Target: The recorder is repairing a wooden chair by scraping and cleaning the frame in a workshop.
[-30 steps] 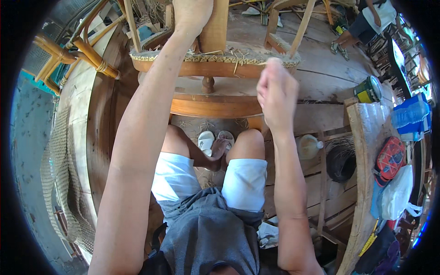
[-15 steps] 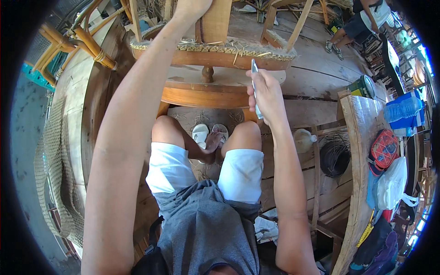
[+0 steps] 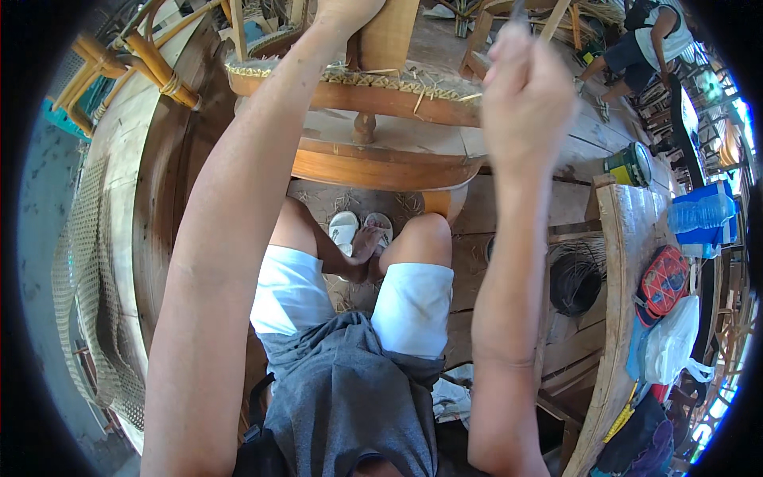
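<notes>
Two bare hands, well apart, both in the upper part of the frame. One wooden chair frame [image 3: 385, 165] at upper centre, with one turned post [image 3: 364, 129] above its curved lower rail, one braided edging [image 3: 373, 79] along the seat rim and one flat wooden board [image 3: 391, 36] at the top. One thin grey tool [image 3: 518, 10], just a short tip in sight near the upper edge, right of centre. Two sandals [image 3: 343, 229] at the centre of the frame, between two bent knees. At the right side, on one wooden bench [image 3: 618, 278]: one clear bottle [image 3: 699, 215], one red pouch [image 3: 666, 282], one white plastic bag [image 3: 671, 342]. One bucket [image 3: 628, 165] farther up, one dark coil [image 3: 576, 282] left of the bench, one co-worker [image 3: 664, 40] at upper right.

Left hand [image 3: 350, 11] at top centre, cut off by the upper edge, at the left side of the board; fingers out of sight, so cannot tell whether gripping or merely resting. Left arm [image 3: 230, 215] nearly straight, slanting from lower left to top centre, across the edging. Right hand [image 3: 528, 87] blurred, raised right of the chair frame, fingers curled tight around the tool. Right arm [image 3: 513, 278] nearly vertical in the frame, rising from the lower edge.
</notes>
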`<move>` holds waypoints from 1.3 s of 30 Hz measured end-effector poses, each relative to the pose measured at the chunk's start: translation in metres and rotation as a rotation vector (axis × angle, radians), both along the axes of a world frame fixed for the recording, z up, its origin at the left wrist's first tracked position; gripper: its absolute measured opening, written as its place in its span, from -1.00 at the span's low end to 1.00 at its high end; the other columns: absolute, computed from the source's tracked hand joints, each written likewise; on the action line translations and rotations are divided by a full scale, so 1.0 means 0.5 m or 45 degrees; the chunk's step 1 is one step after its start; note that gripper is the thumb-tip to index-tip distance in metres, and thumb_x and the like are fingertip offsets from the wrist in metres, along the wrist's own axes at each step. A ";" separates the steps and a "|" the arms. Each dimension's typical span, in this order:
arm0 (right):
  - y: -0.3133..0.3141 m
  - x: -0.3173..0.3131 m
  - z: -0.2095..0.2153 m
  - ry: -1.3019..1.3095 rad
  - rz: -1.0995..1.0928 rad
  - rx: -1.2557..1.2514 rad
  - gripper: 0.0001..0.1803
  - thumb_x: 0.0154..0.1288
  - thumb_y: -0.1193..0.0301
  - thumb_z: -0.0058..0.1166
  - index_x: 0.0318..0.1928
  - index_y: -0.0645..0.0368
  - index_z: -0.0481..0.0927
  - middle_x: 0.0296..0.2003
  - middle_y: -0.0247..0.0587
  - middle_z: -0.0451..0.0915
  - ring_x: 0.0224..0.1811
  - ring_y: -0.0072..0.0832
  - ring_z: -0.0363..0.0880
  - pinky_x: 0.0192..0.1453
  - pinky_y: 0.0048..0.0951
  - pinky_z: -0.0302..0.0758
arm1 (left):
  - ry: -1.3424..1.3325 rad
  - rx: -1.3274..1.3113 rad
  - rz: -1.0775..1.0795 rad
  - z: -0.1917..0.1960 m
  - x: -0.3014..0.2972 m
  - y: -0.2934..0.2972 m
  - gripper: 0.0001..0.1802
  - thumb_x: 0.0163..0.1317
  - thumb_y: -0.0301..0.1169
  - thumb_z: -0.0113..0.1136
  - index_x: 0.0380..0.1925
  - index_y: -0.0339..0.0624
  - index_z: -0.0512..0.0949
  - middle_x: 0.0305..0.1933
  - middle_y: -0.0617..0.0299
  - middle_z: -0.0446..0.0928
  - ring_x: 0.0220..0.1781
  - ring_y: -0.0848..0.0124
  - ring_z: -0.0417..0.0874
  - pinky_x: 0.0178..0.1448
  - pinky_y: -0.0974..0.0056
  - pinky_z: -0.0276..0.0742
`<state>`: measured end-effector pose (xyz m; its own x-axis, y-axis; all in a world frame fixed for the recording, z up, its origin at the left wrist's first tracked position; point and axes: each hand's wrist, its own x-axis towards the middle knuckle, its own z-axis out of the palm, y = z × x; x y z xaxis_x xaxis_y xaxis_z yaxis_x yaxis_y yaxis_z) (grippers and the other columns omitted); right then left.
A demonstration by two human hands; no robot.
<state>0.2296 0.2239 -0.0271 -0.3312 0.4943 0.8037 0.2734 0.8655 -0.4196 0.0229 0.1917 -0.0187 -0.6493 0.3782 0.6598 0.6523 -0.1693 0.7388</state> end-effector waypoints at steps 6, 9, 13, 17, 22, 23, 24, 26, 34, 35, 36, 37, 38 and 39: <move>0.029 0.045 -0.001 -0.003 0.204 -0.793 -0.62 0.59 0.18 -0.13 -0.24 0.22 0.57 -0.60 -0.29 0.47 -0.60 -0.50 0.50 -0.46 -0.35 0.46 | 0.037 0.134 -0.084 -0.010 -0.009 -0.001 -0.38 0.50 0.07 -0.02 -0.21 -0.36 0.67 -0.41 0.04 0.67 -0.26 0.35 0.70 -0.10 0.21 0.54; 0.052 0.116 -0.219 -0.420 -0.027 -0.875 -0.67 0.53 0.22 -0.03 -0.20 0.26 0.60 -0.48 0.02 0.60 -0.41 -0.25 0.68 -0.25 -0.22 0.55 | -0.119 -0.036 0.005 0.013 0.026 -0.008 -0.42 0.53 0.00 -0.02 -0.19 -0.39 0.65 -0.40 0.16 0.66 -0.27 0.46 0.63 -0.11 0.28 0.53; 0.003 0.151 -0.220 -0.191 0.011 -1.285 -0.65 0.48 0.24 0.03 -0.19 0.36 0.58 -0.54 0.09 0.56 -0.50 -0.13 0.65 -0.32 -0.12 0.50 | 0.024 0.207 -0.298 -0.012 -0.007 0.029 -0.41 0.56 -0.01 -0.05 -0.16 -0.41 0.64 -0.31 0.28 0.65 -0.22 0.53 0.58 -0.11 0.35 0.50; 0.047 0.140 -0.218 -0.298 0.053 -1.015 -0.66 0.45 0.26 0.07 -0.23 0.37 0.59 -0.49 0.17 0.59 -0.42 0.05 0.64 -0.27 -0.08 0.50 | 0.011 0.068 -0.121 -0.008 -0.005 0.017 -0.40 0.56 0.02 -0.05 -0.13 -0.41 0.64 -0.29 0.28 0.64 -0.21 0.52 0.56 -0.09 0.35 0.49; 0.076 0.109 -0.214 -0.286 0.090 -0.893 -0.64 0.43 0.23 0.09 -0.28 0.35 0.64 -0.41 0.21 0.61 -0.28 0.16 0.63 -0.19 0.00 0.48 | 0.029 0.086 -0.055 -0.016 -0.023 0.035 -0.38 0.55 0.05 -0.05 -0.12 -0.40 0.64 -0.26 0.26 0.64 -0.18 0.50 0.56 -0.06 0.34 0.48; 0.073 0.104 -0.204 -0.277 0.094 -0.909 -0.64 0.43 0.23 0.09 -0.28 0.35 0.64 -0.41 0.21 0.61 -0.28 0.16 0.63 -0.19 0.00 0.48 | -0.019 0.067 -0.081 -0.020 -0.032 0.035 -0.37 0.54 0.06 -0.04 -0.10 -0.40 0.64 -0.24 0.25 0.64 -0.17 0.49 0.57 -0.04 0.33 0.49; 0.073 0.104 -0.188 -0.337 0.060 -0.906 -0.63 0.43 0.21 0.09 -0.28 0.35 0.64 -0.40 0.22 0.61 -0.27 0.17 0.63 -0.17 0.01 0.49 | -0.014 0.055 -0.088 -0.018 -0.022 0.035 -0.37 0.54 0.06 -0.04 -0.10 -0.40 0.64 -0.24 0.25 0.64 -0.17 0.49 0.57 -0.04 0.33 0.49; 0.069 0.107 -0.183 -0.390 0.031 -0.907 -0.62 0.43 0.20 0.09 -0.28 0.34 0.65 -0.39 0.22 0.61 -0.25 0.18 0.62 -0.15 0.02 0.49 | -0.034 0.049 -0.049 -0.008 0.000 0.027 -0.34 0.52 0.10 -0.04 -0.06 -0.40 0.64 -0.22 0.24 0.64 -0.17 0.48 0.57 -0.03 0.33 0.49; 0.088 0.044 -0.110 -0.177 0.118 -0.570 -0.56 0.43 0.11 0.12 -0.33 0.31 0.64 -0.54 0.08 0.58 -0.57 -0.25 0.58 -0.40 -0.23 0.49 | -0.104 0.007 -0.046 -0.010 -0.011 0.035 -0.31 0.51 0.13 -0.04 -0.04 -0.41 0.64 -0.17 0.21 0.66 -0.11 0.45 0.58 0.03 0.31 0.49; 0.089 0.020 -0.072 0.002 0.163 -0.411 -0.57 0.44 0.11 0.11 -0.32 0.27 0.66 -0.55 -0.04 0.62 -0.60 -0.40 0.58 -0.45 -0.31 0.50 | -0.105 -0.005 -0.050 -0.013 -0.006 0.033 -0.31 0.51 0.13 -0.04 -0.04 -0.41 0.64 -0.17 0.21 0.66 -0.11 0.45 0.58 0.03 0.31 0.49; 0.083 0.010 -0.010 -0.131 0.051 -0.554 -0.67 0.42 0.14 0.17 -0.08 0.16 0.65 -0.35 -0.09 0.69 -0.30 -0.33 0.64 -0.23 -0.27 0.53 | -0.021 0.033 -0.046 -0.018 -0.006 0.024 -0.31 0.51 0.13 -0.04 -0.05 -0.41 0.64 -0.18 0.21 0.65 -0.11 0.45 0.58 0.03 0.32 0.48; 0.084 0.012 0.036 -0.272 -0.067 -0.683 -0.59 0.40 0.18 0.24 0.17 0.05 0.64 -0.15 -0.14 0.76 -0.01 -0.26 0.70 0.00 -0.22 0.56 | 0.057 0.079 -0.046 -0.019 -0.008 0.016 -0.30 0.51 0.13 -0.04 -0.06 -0.42 0.64 -0.19 0.21 0.65 -0.11 0.45 0.57 0.03 0.32 0.48; 0.109 0.035 0.012 -0.066 0.077 -0.700 -0.70 0.44 0.15 0.16 -0.05 0.10 0.65 -0.33 -0.23 0.69 -0.30 -0.46 0.62 -0.25 -0.37 0.52 | 0.065 0.014 0.034 -0.021 -0.021 0.023 -0.30 0.51 0.13 -0.04 -0.07 -0.43 0.64 -0.19 0.21 0.65 -0.10 0.46 0.57 0.04 0.32 0.47; 0.139 0.064 -0.014 0.137 0.223 -0.718 -0.65 0.48 0.13 0.07 -0.26 0.16 0.67 -0.50 -0.31 0.62 -0.59 -0.67 0.53 -0.50 -0.52 0.48 | 0.072 0.111 0.028 -0.014 0.005 0.032 -0.31 0.50 0.13 -0.03 -0.13 -0.42 0.64 -0.24 0.23 0.63 -0.14 0.49 0.55 0.00 0.32 0.47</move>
<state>0.2614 0.2933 -0.0342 -0.3778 0.7997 0.4666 0.0774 0.5295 -0.8448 0.0253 0.2078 -0.0257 -0.6177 0.3039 0.7253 0.6965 -0.2168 0.6840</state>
